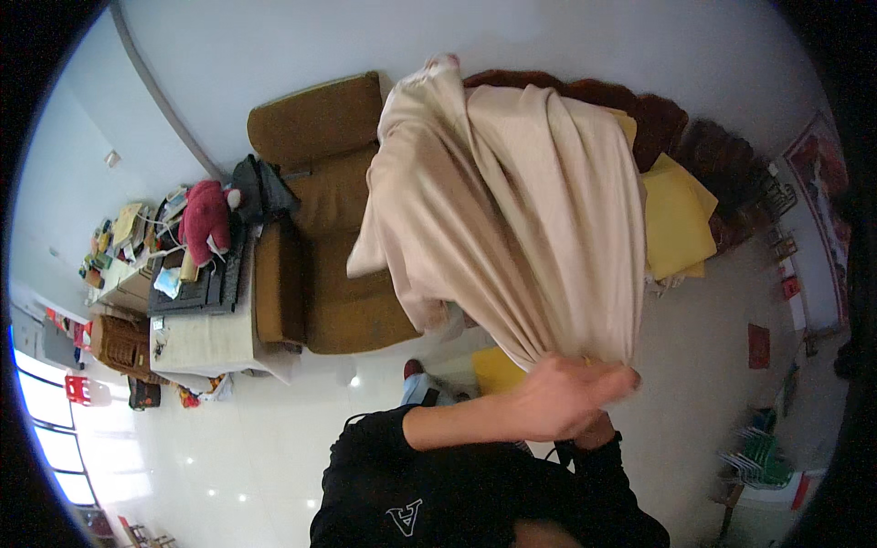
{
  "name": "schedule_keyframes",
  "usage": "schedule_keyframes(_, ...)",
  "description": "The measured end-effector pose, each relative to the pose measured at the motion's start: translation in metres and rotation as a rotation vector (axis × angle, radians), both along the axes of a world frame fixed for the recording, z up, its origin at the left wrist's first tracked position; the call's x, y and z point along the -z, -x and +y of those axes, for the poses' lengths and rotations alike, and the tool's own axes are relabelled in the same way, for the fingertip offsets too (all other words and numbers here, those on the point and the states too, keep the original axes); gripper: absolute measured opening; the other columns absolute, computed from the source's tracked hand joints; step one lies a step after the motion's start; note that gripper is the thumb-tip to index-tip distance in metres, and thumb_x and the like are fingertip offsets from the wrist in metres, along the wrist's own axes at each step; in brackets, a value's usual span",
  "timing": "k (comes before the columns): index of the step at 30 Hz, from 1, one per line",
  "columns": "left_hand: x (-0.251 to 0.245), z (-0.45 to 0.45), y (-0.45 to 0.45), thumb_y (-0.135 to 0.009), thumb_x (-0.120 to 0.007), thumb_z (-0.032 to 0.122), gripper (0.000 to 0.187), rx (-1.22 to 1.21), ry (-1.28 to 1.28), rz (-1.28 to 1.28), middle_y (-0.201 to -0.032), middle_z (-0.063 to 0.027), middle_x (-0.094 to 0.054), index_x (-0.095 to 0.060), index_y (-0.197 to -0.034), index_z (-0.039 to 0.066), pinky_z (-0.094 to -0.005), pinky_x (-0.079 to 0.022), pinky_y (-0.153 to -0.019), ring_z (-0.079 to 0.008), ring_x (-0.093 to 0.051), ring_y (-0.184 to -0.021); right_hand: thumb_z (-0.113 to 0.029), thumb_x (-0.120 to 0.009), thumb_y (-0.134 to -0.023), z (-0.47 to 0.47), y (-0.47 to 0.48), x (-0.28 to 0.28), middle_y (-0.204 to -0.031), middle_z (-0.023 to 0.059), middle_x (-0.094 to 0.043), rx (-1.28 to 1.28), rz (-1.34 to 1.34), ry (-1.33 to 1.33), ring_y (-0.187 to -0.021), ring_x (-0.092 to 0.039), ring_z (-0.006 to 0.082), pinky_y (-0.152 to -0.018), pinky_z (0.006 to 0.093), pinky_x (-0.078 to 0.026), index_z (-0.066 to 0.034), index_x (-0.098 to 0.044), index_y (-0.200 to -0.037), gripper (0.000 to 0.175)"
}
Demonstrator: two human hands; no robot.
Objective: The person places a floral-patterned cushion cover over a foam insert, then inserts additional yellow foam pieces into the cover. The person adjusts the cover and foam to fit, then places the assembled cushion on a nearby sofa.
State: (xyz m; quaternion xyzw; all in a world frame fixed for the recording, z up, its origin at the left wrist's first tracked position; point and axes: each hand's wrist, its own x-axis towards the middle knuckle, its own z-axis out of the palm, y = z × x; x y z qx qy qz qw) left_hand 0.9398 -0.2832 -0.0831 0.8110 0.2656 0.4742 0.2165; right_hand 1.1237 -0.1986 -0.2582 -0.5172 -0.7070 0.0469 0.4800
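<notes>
A large beige cloth (507, 205) is stretched out in long folds in front of me. Its near end gathers into my left hand (572, 397), which is closed around the bunched fabric. My left forearm crosses my body to the right. Only the wrist and a little of my right hand (597, 431) show, beneath the left one; its fingers are hidden, so its hold cannot be told. The far end of the cloth rises in front of a brown sofa (336, 205) to a narrow peak, where a small pinkish patch is too blurred to name.
Yellow pieces of material (678, 226) are stacked at the right, by dark carved furniture (658, 123). On the left, a covered table (205, 342) carries a red plush toy (205, 222) and clutter. A red shoe (413, 368) shows on the pale tiled floor (260, 452). Green stools (764, 459) stand lower right.
</notes>
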Motion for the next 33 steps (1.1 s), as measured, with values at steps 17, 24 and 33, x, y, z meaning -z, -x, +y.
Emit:
schedule_keyframes(17, 0.154, 0.204, 0.208, -0.082, -0.075, 0.041, 0.099, -0.814, 0.45, 0.19, -0.128, -0.0231, -0.05, -0.017, -0.158, 0.016, -0.051, -0.056, -0.074, -0.0463, -0.063, -0.094, -0.04, -0.083, -0.064, 0.146, 0.214, 0.061, -0.136, 0.0224, -0.045, 0.052, -0.509, 0.341, -0.124, -0.041, 0.0434, -0.104, 0.0568, -0.035, -0.0097, -0.07, -0.082, 0.038)
schedule_keyframes(24, 0.164, 0.317, 0.209, -0.087, -0.063, 0.013, 0.051, -0.769, 0.281, 0.279, -0.097, -0.0143, -0.062, -0.044, -0.134, 0.009, -0.044, -0.054, -0.058, -0.0357, -0.067, -0.074, -0.04, -0.083, -0.059, 0.133, 0.236, 0.049, -0.131, 0.0223, -0.047, 0.113, -0.632, 0.327, -0.122, -0.041, 0.0433, -0.101, 0.0555, -0.037, -0.0109, -0.072, -0.083, 0.04)
schedule_keyframes(33, 0.119, 0.36, 0.139, -0.083, -0.058, 0.003, 0.027, -0.521, 0.061, -0.098, -0.085, -0.017, -0.065, -0.053, -0.108, 0.011, -0.0493, -0.052, -0.061, -0.0396, -0.066, -0.074, -0.04, -0.073, -0.076, 0.127, 0.241, 0.032, -0.14, 0.0243, -0.046, 0.043, -0.704, 0.493, -0.124, -0.045, 0.0442, -0.105, 0.0575, -0.036, -0.0109, -0.071, -0.109, 0.044)
